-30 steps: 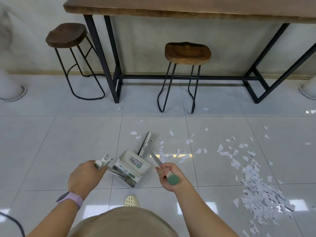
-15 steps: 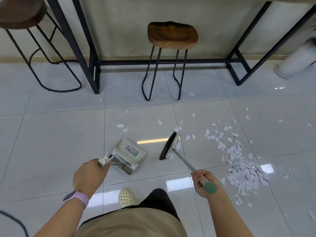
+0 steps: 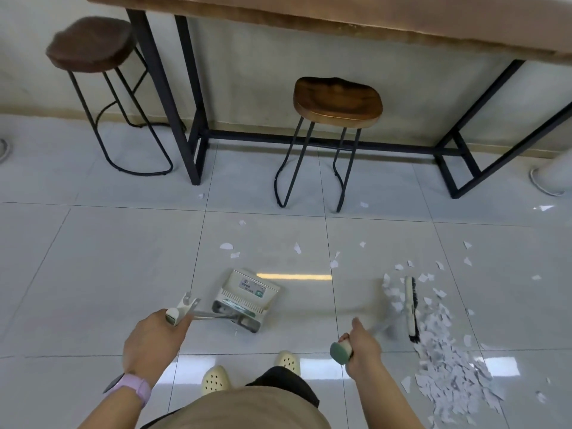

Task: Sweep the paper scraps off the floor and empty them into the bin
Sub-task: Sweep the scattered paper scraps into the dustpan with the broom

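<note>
The left hand (image 3: 154, 339) curls its fingers round the handle of a white dustpan (image 3: 246, 297), which sits on the glossy grey floor tiles (image 3: 93, 274) just ahead of the person's cream perforated clogs (image 3: 215, 379). The right hand (image 3: 360, 346) grips the green-capped handle of a broom (image 3: 410, 308); the shaft is blurred, so how it runs to the brush head is hard to make out. The brush head rests at the near edge of the paper scraps (image 3: 448, 360), a dense white heap spreading to the right and toward the lower right corner, well apart from the dustpan. Looser scraps lie scattered across the tiles farther out. A lilac smartwatch (image 3: 136, 388) sits on the left wrist. Behind stand a wooden bar table (image 3: 309, 13) with a black metal frame and two wooden stools (image 3: 337, 102).
</note>
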`<state>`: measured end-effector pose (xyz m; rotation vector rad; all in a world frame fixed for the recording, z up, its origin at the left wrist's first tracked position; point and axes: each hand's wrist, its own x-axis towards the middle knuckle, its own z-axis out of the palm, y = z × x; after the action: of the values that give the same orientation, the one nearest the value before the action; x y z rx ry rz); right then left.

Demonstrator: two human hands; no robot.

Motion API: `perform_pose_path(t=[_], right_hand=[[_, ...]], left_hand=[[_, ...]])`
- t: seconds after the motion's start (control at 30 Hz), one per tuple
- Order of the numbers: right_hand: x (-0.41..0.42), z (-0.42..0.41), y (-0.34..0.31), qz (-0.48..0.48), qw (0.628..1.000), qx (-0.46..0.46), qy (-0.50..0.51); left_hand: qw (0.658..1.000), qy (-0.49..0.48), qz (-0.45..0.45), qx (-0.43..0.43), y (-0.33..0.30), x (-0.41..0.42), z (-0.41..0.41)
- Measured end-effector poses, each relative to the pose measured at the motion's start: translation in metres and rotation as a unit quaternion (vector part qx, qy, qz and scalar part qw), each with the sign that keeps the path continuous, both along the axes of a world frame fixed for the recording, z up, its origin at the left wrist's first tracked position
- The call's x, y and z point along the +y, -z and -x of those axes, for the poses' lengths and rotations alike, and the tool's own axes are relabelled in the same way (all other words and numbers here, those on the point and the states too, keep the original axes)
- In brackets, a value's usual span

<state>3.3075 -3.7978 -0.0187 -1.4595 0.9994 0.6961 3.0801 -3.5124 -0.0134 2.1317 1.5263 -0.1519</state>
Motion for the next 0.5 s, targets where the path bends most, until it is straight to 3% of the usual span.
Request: perform_pose_path(t=[0.23, 0.5], right_hand=[[0.035, -0.042, -0.042, -0.093, 0.994, 0.016, -0.054], [0.111, -0.074, -0.070, -0.183, 0.960, 0.047, -0.205]], left_hand=[[0.998, -0.051, -0.027, 0.018, -0.008, -0.003, -0.032], [0.992, -0.090, -0.085, 0.036, -0.013, 0.024, -0.031]])
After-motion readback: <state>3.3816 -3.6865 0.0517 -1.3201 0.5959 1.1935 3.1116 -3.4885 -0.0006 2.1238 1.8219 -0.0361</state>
